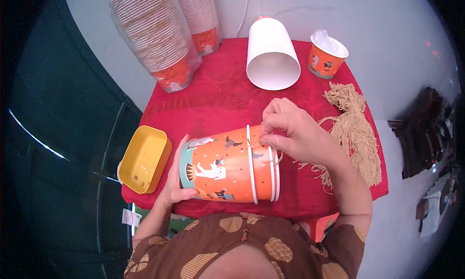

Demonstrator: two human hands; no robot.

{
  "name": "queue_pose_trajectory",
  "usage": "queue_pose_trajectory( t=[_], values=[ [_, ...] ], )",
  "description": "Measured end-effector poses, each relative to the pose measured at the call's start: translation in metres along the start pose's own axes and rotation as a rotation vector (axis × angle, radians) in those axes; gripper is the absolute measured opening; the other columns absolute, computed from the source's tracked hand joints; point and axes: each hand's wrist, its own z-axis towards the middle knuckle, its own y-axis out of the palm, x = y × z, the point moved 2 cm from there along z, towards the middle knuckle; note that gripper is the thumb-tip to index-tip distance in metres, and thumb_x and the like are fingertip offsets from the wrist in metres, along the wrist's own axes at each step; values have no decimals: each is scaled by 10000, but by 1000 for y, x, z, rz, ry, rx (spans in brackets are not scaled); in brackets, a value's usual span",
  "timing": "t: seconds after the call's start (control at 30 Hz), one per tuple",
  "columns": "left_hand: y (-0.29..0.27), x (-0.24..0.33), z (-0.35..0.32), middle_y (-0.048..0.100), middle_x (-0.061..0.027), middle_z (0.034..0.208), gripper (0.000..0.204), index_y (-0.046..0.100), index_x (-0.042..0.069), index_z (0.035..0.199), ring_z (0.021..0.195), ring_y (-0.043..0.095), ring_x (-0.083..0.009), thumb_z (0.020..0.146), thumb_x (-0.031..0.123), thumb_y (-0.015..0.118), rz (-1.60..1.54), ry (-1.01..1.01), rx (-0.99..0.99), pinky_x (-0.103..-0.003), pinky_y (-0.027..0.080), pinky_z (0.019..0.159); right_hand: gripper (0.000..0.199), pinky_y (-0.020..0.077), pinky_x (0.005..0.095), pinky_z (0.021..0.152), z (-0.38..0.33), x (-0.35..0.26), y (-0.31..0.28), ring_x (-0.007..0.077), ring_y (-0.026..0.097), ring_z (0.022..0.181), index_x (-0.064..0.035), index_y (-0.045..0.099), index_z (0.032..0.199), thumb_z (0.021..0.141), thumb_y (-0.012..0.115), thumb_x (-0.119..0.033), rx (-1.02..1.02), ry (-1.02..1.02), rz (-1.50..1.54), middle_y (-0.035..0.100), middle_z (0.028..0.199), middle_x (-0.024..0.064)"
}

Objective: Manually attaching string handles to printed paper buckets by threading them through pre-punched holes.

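Observation:
A few nested orange paper tubs with cartoon figures, a teal base band and white rims lie on their side in front of me. My left hand is wrapped round their base end, thumb below and fingers behind. At the rim end, my right hand is closed in a pinch on a thin tan string. The string runs along the side of the tubs near the rims, and a short loop of it shows below my fingertips. A bundle of tan yarn lies right of my right hand.
A yellow plastic container sits at the left of the red-covered table. Tall bagged paper tub stacks stand far left. A white stack of tubs lies at the back, beside an orange tub holding clear plastic.

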Motion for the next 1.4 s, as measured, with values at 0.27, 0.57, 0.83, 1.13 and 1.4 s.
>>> queue_pose_trajectory(
  t=[0.27, 0.57, 0.83, 1.13, 1.4],
  values=[
    [-2, -7, 2, 332, -176, 1492, 1304, 68, 0, 1536, 1395, 338, -273, 588, 473, 828, -16, 33, -10, -398, 235, 1154, 122, 441, 386, 829, 23, 19, 8, 289, 521, 947, -8, 573, 838, 796, 677, -57, 285, -103, -275, 549, 919, 104],
    [-1, -6, -1, 345, -180, 1487, 1319, 68, -3, 1536, 1391, 348, -275, 582, 501, 827, -52, -22, 29, -399, 240, 1155, 285, 526, 335, 610, -44, -1, 21, 228, 690, 667, 26, 656, 944, 892, 677, -254, 127, 329, 185, 685, 749, 162],
    [2, 5, 1, 355, -174, 1476, 1310, 74, 7, 1538, 1374, 372, -275, 578, 461, 841, -23, 17, 27, -394, 266, 1145, 270, 530, 283, 655, -71, -28, 47, 109, 660, 718, 18, 647, 1104, 887, 672, -141, 0, 331, 484, 703, 831, 127],
    [-4, 19, 3, 383, -174, 1438, 1320, 45, 47, 1543, 1325, 437, -296, 558, 358, 868, -165, 88, 151, -415, 342, 1121, 263, 524, 253, 700, -83, -15, 37, 77, 625, 818, 32, 617, 1161, 928, 621, -91, 78, 346, 691, 690, 983, 66],
    [-2, 23, 4, 367, -183, 1455, 1315, 110, 4, 1528, 1344, 416, -294, 541, 416, 876, -93, 78, 113, -412, 324, 1130, 209, 492, 250, 646, -80, -16, 35, 54, 574, 736, 34, 609, 1120, 955, 583, -91, 215, 291, 660, 650, 865, 27]
  ],
)
